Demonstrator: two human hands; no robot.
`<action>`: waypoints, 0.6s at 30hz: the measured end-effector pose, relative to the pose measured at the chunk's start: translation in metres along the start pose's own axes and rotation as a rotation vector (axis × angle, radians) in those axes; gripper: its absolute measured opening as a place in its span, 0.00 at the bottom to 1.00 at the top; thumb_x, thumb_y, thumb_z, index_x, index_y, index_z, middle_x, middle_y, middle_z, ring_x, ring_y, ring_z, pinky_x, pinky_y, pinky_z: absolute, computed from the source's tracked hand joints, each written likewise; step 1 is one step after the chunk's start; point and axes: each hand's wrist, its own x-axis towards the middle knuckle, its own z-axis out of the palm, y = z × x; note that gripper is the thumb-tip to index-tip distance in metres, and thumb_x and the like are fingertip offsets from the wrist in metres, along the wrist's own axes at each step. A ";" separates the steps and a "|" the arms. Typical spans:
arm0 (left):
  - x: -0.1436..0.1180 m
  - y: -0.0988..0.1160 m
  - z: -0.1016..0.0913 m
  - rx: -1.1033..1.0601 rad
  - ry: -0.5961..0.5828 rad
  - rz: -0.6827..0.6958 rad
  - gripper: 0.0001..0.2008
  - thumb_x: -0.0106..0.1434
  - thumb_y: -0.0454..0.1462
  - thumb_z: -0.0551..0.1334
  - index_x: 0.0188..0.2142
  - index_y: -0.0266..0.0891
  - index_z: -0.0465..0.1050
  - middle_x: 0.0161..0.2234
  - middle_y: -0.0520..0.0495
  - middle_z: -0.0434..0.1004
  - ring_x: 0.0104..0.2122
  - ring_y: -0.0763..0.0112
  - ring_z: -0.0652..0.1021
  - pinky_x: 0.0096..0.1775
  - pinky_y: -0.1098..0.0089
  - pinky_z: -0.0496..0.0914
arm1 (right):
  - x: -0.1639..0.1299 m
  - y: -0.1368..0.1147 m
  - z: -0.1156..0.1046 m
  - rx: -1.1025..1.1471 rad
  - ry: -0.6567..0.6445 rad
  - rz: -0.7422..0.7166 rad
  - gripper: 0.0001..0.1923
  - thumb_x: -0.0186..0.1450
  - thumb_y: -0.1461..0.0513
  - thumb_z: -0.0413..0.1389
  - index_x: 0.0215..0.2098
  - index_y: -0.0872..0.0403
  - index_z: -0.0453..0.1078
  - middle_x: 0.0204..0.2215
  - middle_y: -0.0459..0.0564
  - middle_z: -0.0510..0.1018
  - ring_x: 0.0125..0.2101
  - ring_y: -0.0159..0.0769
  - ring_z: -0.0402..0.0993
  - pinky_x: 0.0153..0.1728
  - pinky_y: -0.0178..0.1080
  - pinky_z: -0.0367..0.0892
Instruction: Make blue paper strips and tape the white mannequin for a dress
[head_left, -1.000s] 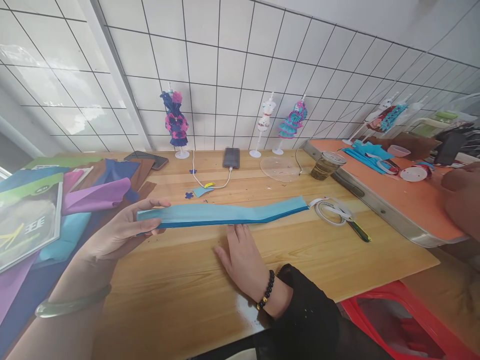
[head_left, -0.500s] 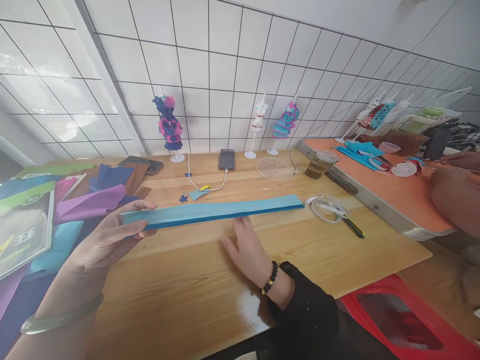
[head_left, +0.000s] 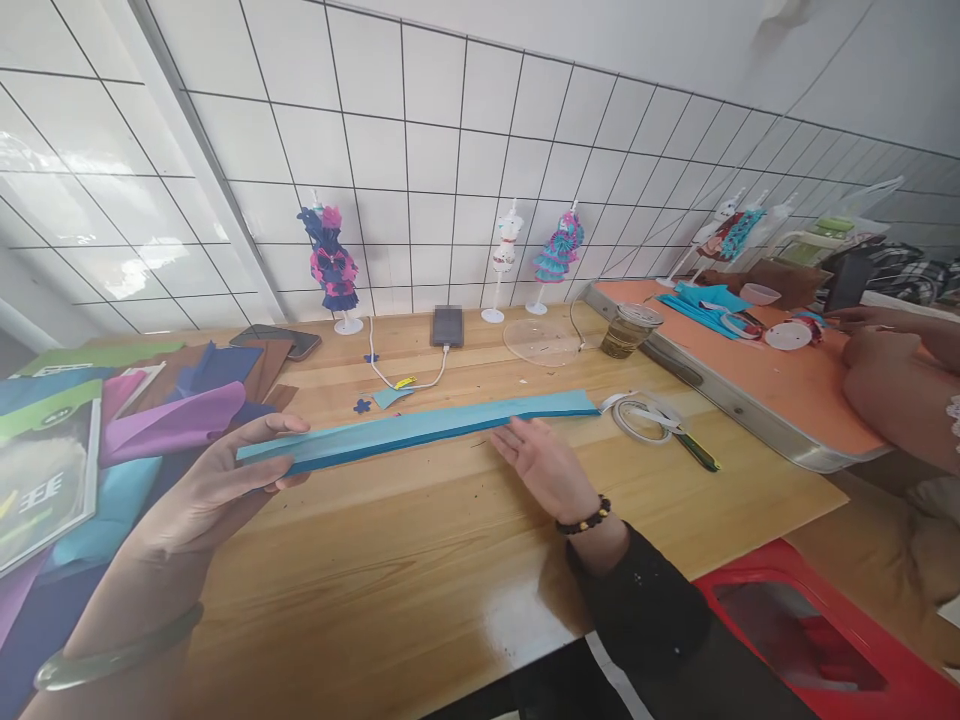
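A long, folded light-blue paper strip [head_left: 420, 425] with a darker blue lower edge slants across the middle of the view. My left hand [head_left: 232, 470] pinches its left end between thumb and fingers. At the strip's lower edge, right of its middle, my right hand [head_left: 544, 460] lies with fingers stretched out. Its fingertips meet that edge; whether they press on it I cannot tell. The strip's right end reaches a roll of white double-sided tape [head_left: 645, 415]. A green-and-black cutter [head_left: 697, 450] lies beside the roll.
Coloured sheets [head_left: 176, 420] and a booklet [head_left: 49, 480] are piled at the left. Small dressed mannequins [head_left: 330, 260] stand along the tiled wall. A phone-like device [head_left: 448, 327] with a white cable, a lidded cup [head_left: 630, 330] and an orange table [head_left: 750, 360] with another person's arm [head_left: 892, 380] lie beyond.
My right hand has slid to the right along the strip's lower edge, its fingers now closer together. My left hand keeps its hold on the left end. The view has shifted slightly.
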 end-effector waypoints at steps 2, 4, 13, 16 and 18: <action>-0.001 -0.002 -0.003 0.011 -0.009 -0.007 0.10 0.55 0.37 0.63 0.38 0.48 0.69 0.23 0.55 0.61 0.24 0.75 0.64 0.30 0.71 0.57 | 0.007 -0.011 -0.023 0.219 0.093 0.124 0.04 0.62 0.61 0.51 0.30 0.52 0.63 0.32 0.47 0.76 0.39 0.33 0.74 0.50 0.46 0.65; 0.000 -0.006 -0.009 0.022 -0.027 0.015 0.11 0.54 0.37 0.63 0.39 0.47 0.69 0.23 0.54 0.60 0.24 0.75 0.64 0.29 0.71 0.58 | 0.013 -0.019 -0.046 0.351 0.240 0.187 0.04 0.62 0.64 0.50 0.29 0.53 0.63 0.30 0.47 0.76 0.38 0.33 0.74 0.46 0.44 0.69; 0.000 -0.011 -0.018 0.155 0.014 0.082 0.14 0.49 0.38 0.66 0.38 0.45 0.70 0.33 0.49 0.62 0.23 0.78 0.65 0.26 0.74 0.65 | 0.023 -0.023 -0.100 0.405 0.475 0.175 0.11 0.64 0.70 0.44 0.28 0.54 0.65 0.28 0.47 0.77 0.33 0.30 0.76 0.37 0.39 0.74; -0.001 -0.008 -0.013 0.214 0.035 0.072 0.14 0.48 0.38 0.67 0.36 0.46 0.71 0.35 0.49 0.61 0.23 0.78 0.66 0.25 0.75 0.66 | 0.026 -0.022 -0.102 0.415 0.516 0.147 0.07 0.63 0.68 0.50 0.27 0.53 0.64 0.24 0.42 0.76 0.28 0.27 0.75 0.34 0.35 0.74; -0.001 -0.007 -0.011 0.244 0.043 0.061 0.14 0.48 0.39 0.67 0.36 0.47 0.71 0.36 0.49 0.61 0.23 0.79 0.67 0.25 0.75 0.67 | 0.027 -0.022 -0.104 0.421 0.540 0.130 0.07 0.62 0.68 0.52 0.26 0.53 0.64 0.20 0.40 0.74 0.25 0.25 0.75 0.32 0.32 0.74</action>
